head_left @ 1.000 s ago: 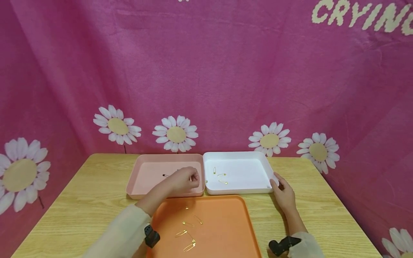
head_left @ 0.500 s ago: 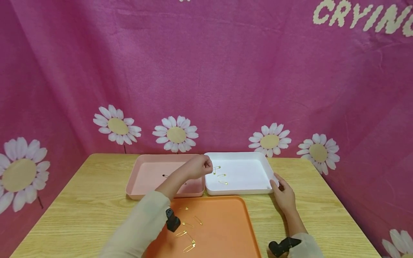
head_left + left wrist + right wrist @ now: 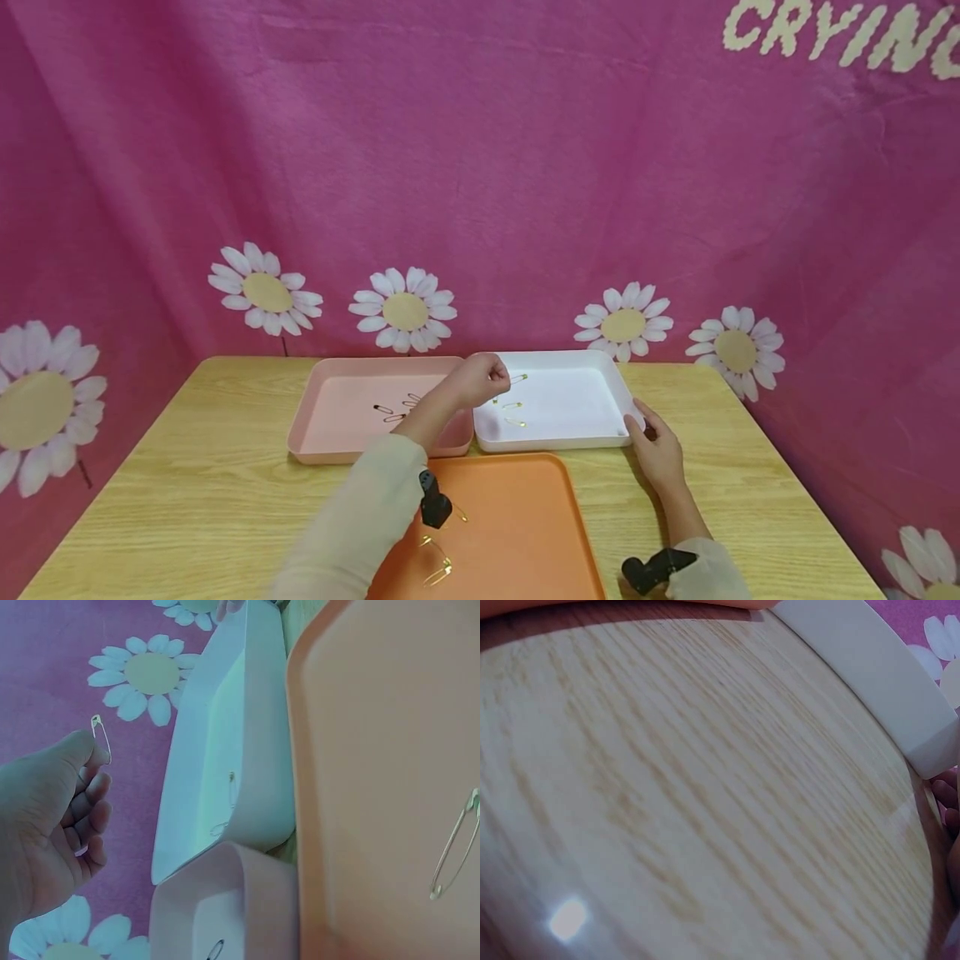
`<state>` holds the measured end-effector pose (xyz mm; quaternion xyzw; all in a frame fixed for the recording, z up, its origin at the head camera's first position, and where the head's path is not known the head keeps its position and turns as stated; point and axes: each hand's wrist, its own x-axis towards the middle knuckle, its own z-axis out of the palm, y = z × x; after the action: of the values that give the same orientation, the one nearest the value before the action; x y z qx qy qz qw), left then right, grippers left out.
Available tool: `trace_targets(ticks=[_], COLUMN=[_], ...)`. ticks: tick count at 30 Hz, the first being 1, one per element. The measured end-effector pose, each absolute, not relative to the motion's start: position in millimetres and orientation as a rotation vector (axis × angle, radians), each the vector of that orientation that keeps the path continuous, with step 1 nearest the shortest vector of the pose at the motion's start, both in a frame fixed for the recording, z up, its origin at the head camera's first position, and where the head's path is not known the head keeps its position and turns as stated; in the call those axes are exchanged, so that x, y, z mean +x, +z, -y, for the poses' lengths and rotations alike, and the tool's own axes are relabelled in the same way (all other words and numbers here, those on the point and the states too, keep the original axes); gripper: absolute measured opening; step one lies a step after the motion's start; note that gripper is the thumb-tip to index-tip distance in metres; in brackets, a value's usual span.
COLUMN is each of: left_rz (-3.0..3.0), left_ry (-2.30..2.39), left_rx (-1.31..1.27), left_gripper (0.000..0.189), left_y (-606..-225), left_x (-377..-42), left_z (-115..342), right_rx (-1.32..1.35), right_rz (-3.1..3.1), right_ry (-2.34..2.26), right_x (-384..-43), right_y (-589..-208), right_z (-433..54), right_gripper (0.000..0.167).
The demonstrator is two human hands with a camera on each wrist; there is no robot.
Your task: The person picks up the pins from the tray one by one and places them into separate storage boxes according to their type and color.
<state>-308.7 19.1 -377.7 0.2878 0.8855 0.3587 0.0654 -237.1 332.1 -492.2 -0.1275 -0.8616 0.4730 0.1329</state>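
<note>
My left hand (image 3: 480, 381) is over the left end of the white tray (image 3: 585, 396), pinching a gold safety pin (image 3: 103, 741) between thumb and forefinger. Its other fingers are loosely curled, as the left wrist view shows. Several gold safety pins lie in the white tray, one of them a small pin (image 3: 515, 422) near the front. At the tray's right front corner my right hand (image 3: 662, 454) grips the rim. Only a bit of its fingers (image 3: 948, 796) shows at the edge of the right wrist view.
Left of the white tray, touching it, stands a pink tray (image 3: 337, 400) with several black safety pins (image 3: 383, 409). An orange tray (image 3: 525, 525) lies in front, holding gold safety pins (image 3: 438, 573), partly hidden by my left sleeve. A pink daisy-print cloth (image 3: 480, 183) hangs behind the wooden table (image 3: 187, 492).
My left hand has moved right and up from over the pink tray to the white tray, carrying the gold safety pin. Black pins it covered now show. The right hand stays at the corner.
</note>
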Motion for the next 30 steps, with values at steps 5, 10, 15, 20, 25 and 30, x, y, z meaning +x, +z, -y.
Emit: trace_targets(ticks=[5,10,15,20,25,30], left_rz=[-2.711,-2.727,-2.749,-2.761,-2.733,-2.743], left_ry=[1.091,1.078,1.016,0.994,1.008,1.015], left_rx=[0.856,0.807,0.748,0.704,0.683,0.724], left_gripper=[0.008,0.007,0.005,0.006,0.006,0.006], left_y=[-386.6,-393.1,-399.3,-404.0,-406.1,-406.7], left_x=[-311.7,-312.1,-312.1,-311.9,-311.0,-311.7], left_z=[-27.9,-35.3,-40.9,-43.9,-46.9,-52.8], right_rx=[-0.365,-0.36,-0.366,-0.363,-0.359,-0.368], right_rz=[2.482,2.455,2.458,2.469,2.474,2.476], right_ry=[1.382,1.389,1.367,1.367,1.369,1.356], right_x=[-236.9,-237.8,-237.8,-236.9,-237.3,-238.3], right_y=[-491.8,-493.1,-493.1,-493.7,-494.7,-495.3], right_z=[-331.1,-330.4,-330.7,-331.5,-332.0,-333.0], right_gripper=[0.058,0.055,0.054,0.054,0.056,0.056])
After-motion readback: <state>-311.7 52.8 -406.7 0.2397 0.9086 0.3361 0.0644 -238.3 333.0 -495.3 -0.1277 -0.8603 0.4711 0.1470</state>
